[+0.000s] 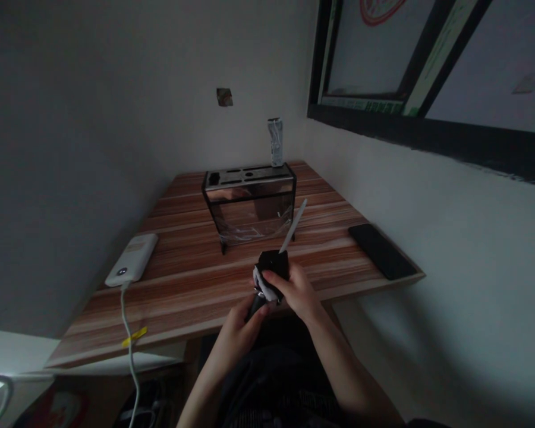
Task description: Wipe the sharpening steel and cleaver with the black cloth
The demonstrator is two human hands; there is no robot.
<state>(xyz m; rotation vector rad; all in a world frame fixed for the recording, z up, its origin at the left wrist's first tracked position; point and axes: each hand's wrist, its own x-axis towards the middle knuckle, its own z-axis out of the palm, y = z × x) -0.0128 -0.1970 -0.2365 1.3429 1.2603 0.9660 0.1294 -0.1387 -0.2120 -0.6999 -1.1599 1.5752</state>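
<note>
Near, above the front edge of the table (178,255), what appears to be a knife (293,227) is held by its dark handle (255,304), clamped in the left hand (241,326). A black-and-white wrap (274,261) is gripped by the right hand (299,292). Fingers could be cut if the wrap slipped or was pierced. Blade: pale, narrow, straight, tilted far-right; lower part hidden. Farther, the rack (249,176) could be knocked by the tip; contact cannot be told.
</note>
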